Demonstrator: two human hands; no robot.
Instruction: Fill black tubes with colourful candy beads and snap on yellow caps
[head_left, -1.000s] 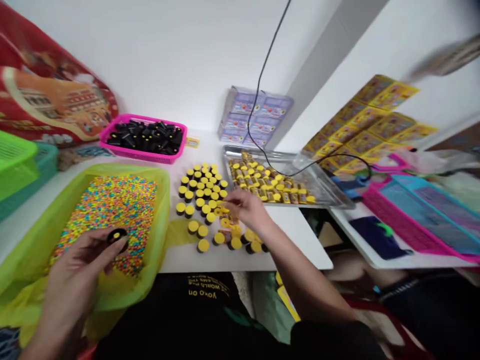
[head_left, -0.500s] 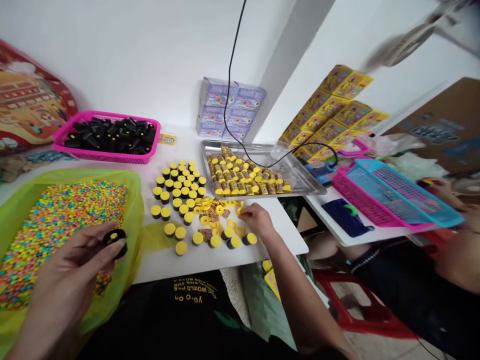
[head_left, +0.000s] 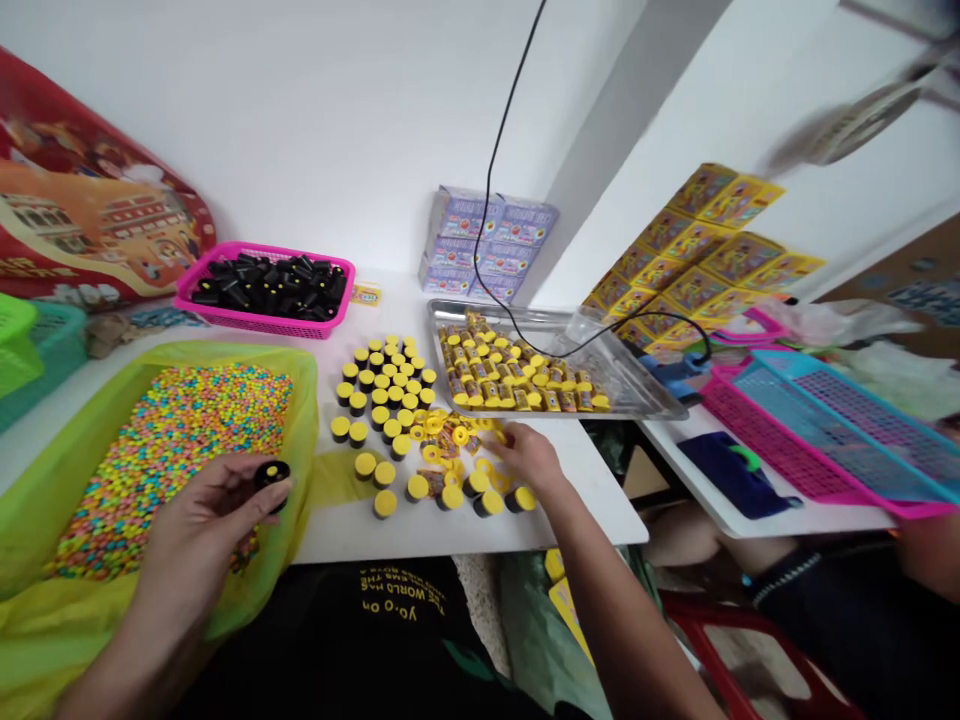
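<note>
Above the candy tub's right edge, my left hand [head_left: 217,510] grips a small black canister [head_left: 271,474] between thumb and fingers; a yellow dot marks the end facing me. Over the right side of a loose heap of yellow plastic rings [head_left: 460,436], my right hand [head_left: 531,458] is closed in a pinch. A small yellow plastic piece [head_left: 501,434] shows at its fingertips. Printed wrappers [head_left: 444,440] lie among the rings. Several black canisters with yellow lids [head_left: 381,395] stand upright around the heap. Colourful candies [head_left: 202,430] fill the tub lined with a yellow bag [head_left: 300,400].
A pink basket [head_left: 259,326] of black canisters stands at the back left. Wrapped yellow-lidded canisters lie in a metal tray [head_left: 637,385], with a black cable [head_left: 491,170] hanging across it. Purple boxes [head_left: 480,245] are stacked by the wall. Another person's leg [head_left: 705,535] is at right.
The view has shifted left, so things appear further right. My left hand still holds the black canister, and my right hand stays at the ring heap.
</note>
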